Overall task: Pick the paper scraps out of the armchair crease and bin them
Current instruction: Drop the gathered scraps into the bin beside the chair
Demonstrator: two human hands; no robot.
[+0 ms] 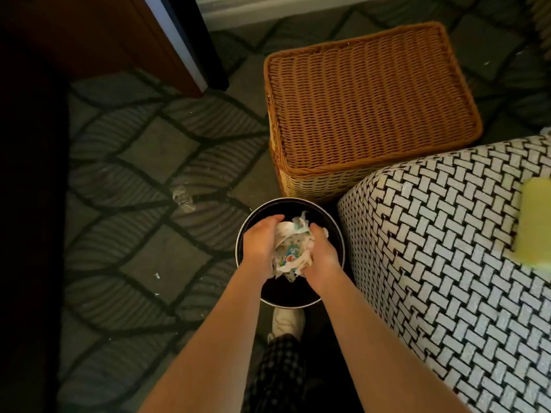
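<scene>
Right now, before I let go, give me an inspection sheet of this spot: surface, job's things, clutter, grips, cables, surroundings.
Surface: patterned rug, white bits scattered on it.
Job's things: paper scraps bunched over the open black bin; armchair right beside the bin.
Clutter: wicker basket beyond the bin; yellow item on the armchair.
Grips: left hand and right hand both curled round the scraps.
Cables: nothing seen.
Surroundings: brown wooden panel upper left; a white shoe below the bin.
</scene>
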